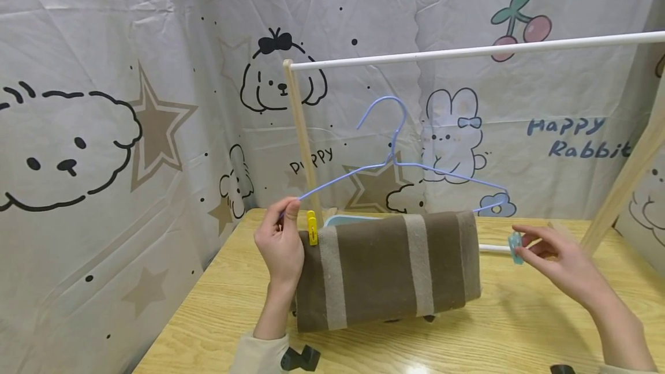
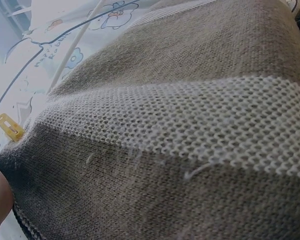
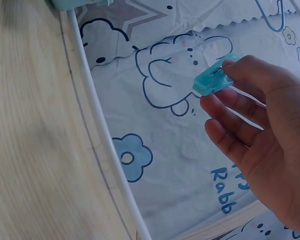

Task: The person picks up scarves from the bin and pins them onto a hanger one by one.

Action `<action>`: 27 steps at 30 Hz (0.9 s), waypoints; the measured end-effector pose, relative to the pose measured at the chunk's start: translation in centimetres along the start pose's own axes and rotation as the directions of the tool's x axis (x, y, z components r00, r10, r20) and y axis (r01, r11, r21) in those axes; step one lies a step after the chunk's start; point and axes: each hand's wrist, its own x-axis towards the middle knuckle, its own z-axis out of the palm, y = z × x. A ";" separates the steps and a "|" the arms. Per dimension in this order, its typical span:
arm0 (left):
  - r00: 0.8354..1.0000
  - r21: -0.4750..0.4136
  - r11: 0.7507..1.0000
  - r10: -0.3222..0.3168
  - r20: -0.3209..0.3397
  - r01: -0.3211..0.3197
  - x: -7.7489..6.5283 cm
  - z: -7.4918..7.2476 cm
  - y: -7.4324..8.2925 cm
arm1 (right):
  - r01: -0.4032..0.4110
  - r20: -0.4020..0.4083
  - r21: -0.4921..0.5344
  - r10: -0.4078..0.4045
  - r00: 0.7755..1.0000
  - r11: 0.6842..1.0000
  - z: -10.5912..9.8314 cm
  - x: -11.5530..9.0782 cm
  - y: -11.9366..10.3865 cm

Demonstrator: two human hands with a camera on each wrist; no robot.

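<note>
My left hand (image 1: 280,241) grips the left end of a blue wire hanger (image 1: 441,171), lifted above the table with its hook upward. Over the hanger's lower bar hangs a folded brown knitted cloth (image 1: 376,270) with pale stripes, its right end short of the hanger's right corner. A yellow clothespin (image 1: 312,228) is clipped on the cloth's upper left edge, beside the left thumb; the left wrist view shows it too (image 2: 10,127). Right of the cloth and apart from it, my right hand (image 1: 550,255) pinches a teal clothespin (image 3: 214,80) between thumb and fingers.
A wooden rack with a white top rail (image 1: 467,51) stands behind the hanger, its left post (image 1: 301,126) and right leg (image 1: 626,183) on the wood-grain table (image 1: 218,310). A low white bar (image 1: 493,249) and a light-blue container (image 1: 350,219) show partly behind the cloth.
</note>
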 end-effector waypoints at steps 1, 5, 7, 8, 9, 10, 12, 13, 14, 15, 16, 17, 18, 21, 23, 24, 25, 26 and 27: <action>1.000 -0.003 1.000 0.000 0.003 0.000 0.0 0.0 0.0 | 0.009 -0.011 0.007 -0.009 1.000 1.000 -0.1 0.0 -0.2; 1.000 -0.009 1.000 0.003 0.008 -0.002 0.0 0.1 0.1 | 0.031 -0.065 0.026 -0.030 0.997 0.999 -0.5 0.2 -1.3; 1.000 -0.008 1.000 0.005 0.009 -0.005 0.0 0.1 0.0 | 0.036 -0.095 0.033 -0.032 0.995 0.999 -0.8 0.3 -2.0; 1.000 -0.007 1.000 0.005 0.010 -0.005 0.0 0.1 0.0 | 0.038 -0.111 0.035 -0.034 0.993 0.999 -0.9 0.4 -2.3; 1.000 -0.005 1.000 0.005 0.011 -0.005 0.0 0.1 0.1 | 0.041 -0.129 0.042 -0.035 0.991 0.998 -1.0 0.4 -2.6; 1.000 -0.003 1.000 0.004 0.013 -0.004 0.0 0.1 0.1 | 0.043 -0.143 0.049 -0.036 0.989 0.998 -1.1 0.5 -2.9; 1.000 -0.003 1.000 0.001 0.016 -0.001 0.0 0.1 0.1 | 0.053 -0.170 0.062 -0.042 0.985 0.997 -1.2 0.7 -3.3; 1.000 -0.004 1.000 0.000 0.018 0.000 0.0 0.1 0.2 | 0.060 -0.180 0.069 -0.047 0.983 0.996 -1.3 0.7 -3.6; 1.000 -0.005 1.000 -0.002 0.020 0.002 -0.1 0.1 0.2 | 0.070 -0.190 0.073 -0.055 0.980 0.995 -1.3 0.8 -3.8; 1.000 -0.006 1.000 -0.002 0.021 0.002 -0.1 0.2 0.2 | 0.079 -0.199 0.077 -0.063 0.978 0.994 -1.3 0.8 -4.1; 1.000 -0.009 1.000 -0.001 0.023 0.001 -0.1 0.2 0.2 | 0.088 -0.204 0.076 -0.071 0.976 0.993 -1.4 0.8 -4.3; 1.000 -0.011 1.000 -0.001 0.023 0.001 -0.1 0.2 0.2 | 0.096 -0.209 0.075 -0.078 0.975 0.993 -1.4 0.8 -4.6; 1.000 -0.012 1.000 0.001 0.024 0.000 -0.1 0.2 0.3 | 0.102 -0.216 0.071 -0.084 0.973 0.992 -1.4 0.9 -4.9; 1.000 -0.013 1.000 0.005 0.023 -0.005 -0.2 0.2 0.3 | 0.124 -0.237 0.063 -0.106 0.966 0.990 -1.4 0.9 -5.7; 1.000 -0.013 1.000 0.007 0.024 -0.006 -0.2 0.2 0.3 | 0.163 -0.256 0.060 -0.143 0.956 0.985 -1.3 1.1 -6.2; 1.000 -0.014 1.000 0.007 0.026 -0.006 -0.2 0.2 0.4 | 0.192 -0.267 0.061 -0.169 0.949 0.980 -1.2 1.2 -6.4; 1.000 -0.016 1.000 0.007 0.029 -0.006 -0.2 0.2 0.4 | 0.215 -0.275 0.066 -0.189 0.943 0.974 -1.1 1.3 -6.7; 0.999 -0.017 1.000 0.007 0.032 -0.006 -0.2 0.2 0.4 | 0.245 -0.286 0.073 -0.215 0.934 0.967 -1.0 1.4 -6.9; 0.999 -0.020 1.000 0.007 0.036 -0.006 -0.2 0.2 0.4 | 0.277 -0.298 0.079 -0.243 0.923 0.958 -0.9 1.5 -7.0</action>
